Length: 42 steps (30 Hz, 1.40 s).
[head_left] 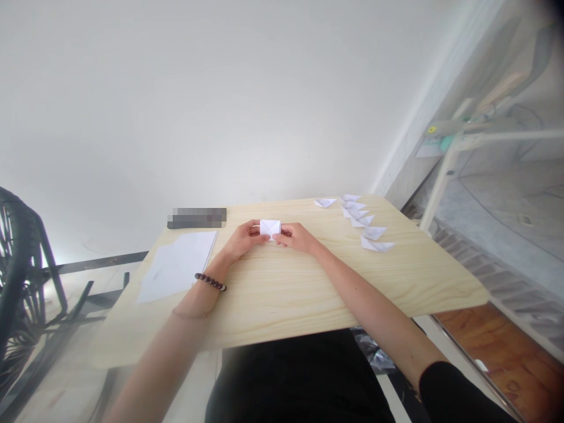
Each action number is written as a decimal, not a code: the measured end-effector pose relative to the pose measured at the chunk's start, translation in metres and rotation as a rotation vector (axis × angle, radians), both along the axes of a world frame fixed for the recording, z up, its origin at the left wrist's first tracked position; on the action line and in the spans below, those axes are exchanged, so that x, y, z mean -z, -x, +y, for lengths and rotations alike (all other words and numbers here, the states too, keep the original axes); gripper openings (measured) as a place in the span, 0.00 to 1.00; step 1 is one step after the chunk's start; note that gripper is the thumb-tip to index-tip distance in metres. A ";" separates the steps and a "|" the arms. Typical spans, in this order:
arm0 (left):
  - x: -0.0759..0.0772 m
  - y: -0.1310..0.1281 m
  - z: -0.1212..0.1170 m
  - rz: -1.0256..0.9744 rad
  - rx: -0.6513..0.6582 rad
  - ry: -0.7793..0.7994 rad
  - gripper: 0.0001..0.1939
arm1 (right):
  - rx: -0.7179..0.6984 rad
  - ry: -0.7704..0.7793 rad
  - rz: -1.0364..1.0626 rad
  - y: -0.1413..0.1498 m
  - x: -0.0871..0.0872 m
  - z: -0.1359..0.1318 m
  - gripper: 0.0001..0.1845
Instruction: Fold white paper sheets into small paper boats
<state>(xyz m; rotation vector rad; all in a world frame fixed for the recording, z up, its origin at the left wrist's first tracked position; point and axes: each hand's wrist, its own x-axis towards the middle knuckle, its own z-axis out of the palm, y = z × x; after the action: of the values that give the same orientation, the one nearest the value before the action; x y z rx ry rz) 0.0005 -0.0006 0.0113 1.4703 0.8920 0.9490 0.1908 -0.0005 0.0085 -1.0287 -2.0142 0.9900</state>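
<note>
Between my two hands a small square of folded white paper (270,227) is held up over the middle of the table, diagonal creases crossing on its face. My left hand (243,239) grips its left side, thumb on the lower front and fingers behind. On the opposite edge my right hand (296,236) pinches it the same way, thumb near the bottom. Several folded white paper boats (362,221) lie in a rough line on the right side of the table. One more paper boat (325,202) rests near the back edge.
A stack of white paper sheets (178,264) lies on the left of the wooden table (273,305). Behind it sits a dark, partly pixelated box (197,218). A white wall rises behind. A dark woven chair (22,252) stands left, and a white metal frame (440,182) right.
</note>
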 end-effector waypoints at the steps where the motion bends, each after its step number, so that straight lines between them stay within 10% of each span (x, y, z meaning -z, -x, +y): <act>1: 0.000 0.000 0.000 0.002 0.004 -0.003 0.23 | 0.000 -0.001 -0.001 0.000 0.000 0.000 0.13; 31: -0.003 -0.001 0.001 0.082 -0.118 -0.206 0.17 | 0.092 -0.109 0.152 0.003 0.002 0.003 0.12; 42: -0.002 0.001 0.003 0.337 -0.312 -0.530 0.14 | 0.214 -0.153 0.206 0.003 0.008 0.008 0.10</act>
<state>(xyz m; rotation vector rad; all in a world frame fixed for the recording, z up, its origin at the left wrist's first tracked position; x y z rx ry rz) -0.0009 0.0025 0.0137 2.0230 1.1988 1.2542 0.1880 0.0077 0.0002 -0.9927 -1.7424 0.7822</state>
